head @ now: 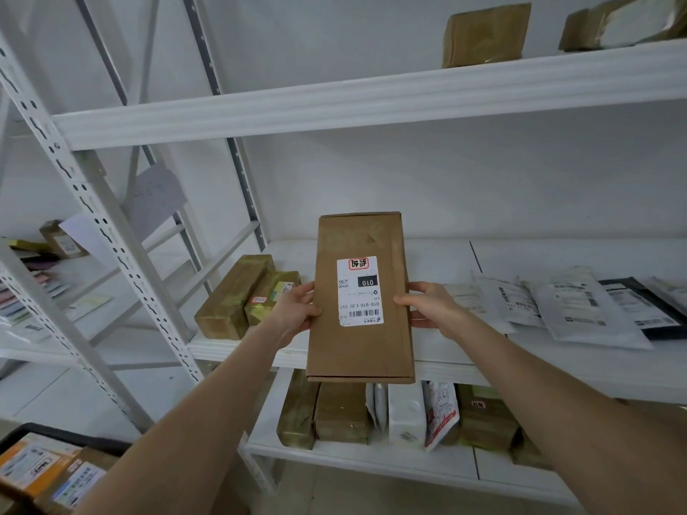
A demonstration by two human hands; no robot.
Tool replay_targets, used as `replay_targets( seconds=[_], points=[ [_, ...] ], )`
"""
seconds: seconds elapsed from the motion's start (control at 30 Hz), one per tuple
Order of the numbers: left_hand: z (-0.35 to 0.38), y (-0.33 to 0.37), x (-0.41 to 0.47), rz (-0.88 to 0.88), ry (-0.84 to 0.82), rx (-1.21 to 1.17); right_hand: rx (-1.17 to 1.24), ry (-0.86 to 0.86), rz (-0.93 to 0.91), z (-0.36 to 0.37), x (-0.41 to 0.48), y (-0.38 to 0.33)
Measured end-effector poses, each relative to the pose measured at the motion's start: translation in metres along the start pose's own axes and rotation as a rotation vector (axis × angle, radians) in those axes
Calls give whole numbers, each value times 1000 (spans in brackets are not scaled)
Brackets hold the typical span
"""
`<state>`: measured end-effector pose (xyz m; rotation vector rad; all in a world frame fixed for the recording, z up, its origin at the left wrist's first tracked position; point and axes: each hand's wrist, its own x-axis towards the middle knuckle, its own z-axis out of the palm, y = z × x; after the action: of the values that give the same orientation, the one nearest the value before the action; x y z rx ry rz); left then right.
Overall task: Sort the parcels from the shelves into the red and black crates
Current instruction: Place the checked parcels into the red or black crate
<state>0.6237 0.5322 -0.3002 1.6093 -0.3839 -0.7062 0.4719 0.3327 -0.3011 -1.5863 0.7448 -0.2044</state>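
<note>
Flat cardboard parcel (360, 299) is held in the air in front of the middle shelf (446, 262). Left hand (295, 310) and right hand (427, 306) each take one long edge, fingers wrapped behind, thumbs on the face.

Risks:
- The label (358, 291) faces the person upside down, so a misread could send it to the wrong crate.
- It's an edge-only hold, so the parcel may slip.
- The red crate is out of view.

Counts:
- In hand: 1.
- Middle shelf: 2 taped brown boxes (234, 295), roughly 5 overlapping mailers (580, 310).
- Top shelf: 2 wrapped parcels (485, 35).
- Lower shelf: at least 6.
- Black crate (74, 435): at least 2.

Brown parcel (360, 347) with white label (359, 291), white shelves (371, 105).
</note>
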Motion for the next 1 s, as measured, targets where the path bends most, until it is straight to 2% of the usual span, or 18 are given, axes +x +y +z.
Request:
replay_targets(
  seconds=[0.13, 0.2, 0.27, 0.3, 0.4, 0.47, 0.5, 0.57, 0.63, 0.73, 0.83, 0.9, 1.0],
  points=[
    [-2, -3, 4, -5, 69, 37, 11, 16, -34, 6, 1, -3],
    [1, 3, 2, 87, 259, 201, -58, 37, -82, 10, 4, -7],
    [5, 15, -5, 283, 511, 501, -182, 70, -156, 13, 4, -13],
    [8, 23, -10, 427, 586, 633, -240, 89, -194, 15, 3, -18],
    [16, 52, -16, 845, 589, 1055, -408, 124, -310, 22, -3, -38],
    [23, 68, -16, 950, 500, 1399, -551, 147, -406, 31, -7, -53],
    [27, 77, -15, 922, 442, 1561, -632, 164, -459, 36, -9, -59],
    [32, 91, -17, 742, 326, 1822, -785, 176, -546, 46, -13, -68],
    [35, 98, -21, 568, 243, 1920, -879, 165, -588, 52, -15, -71],
    [29, 88, -30, 423, 240, 1687, -953, 199, -680, 57, -18, -68],
    [10, 67, -37, 244, 259, 1304, -995, 349, -791, 58, -24, -54],
    [-3, 50, -43, 142, 309, 986, -933, 412, -703, 58, -28, -42],
    [-16, 23, -59, 6, 371, 513, -715, 327, -345, 58, -31, -23]
  ],
)
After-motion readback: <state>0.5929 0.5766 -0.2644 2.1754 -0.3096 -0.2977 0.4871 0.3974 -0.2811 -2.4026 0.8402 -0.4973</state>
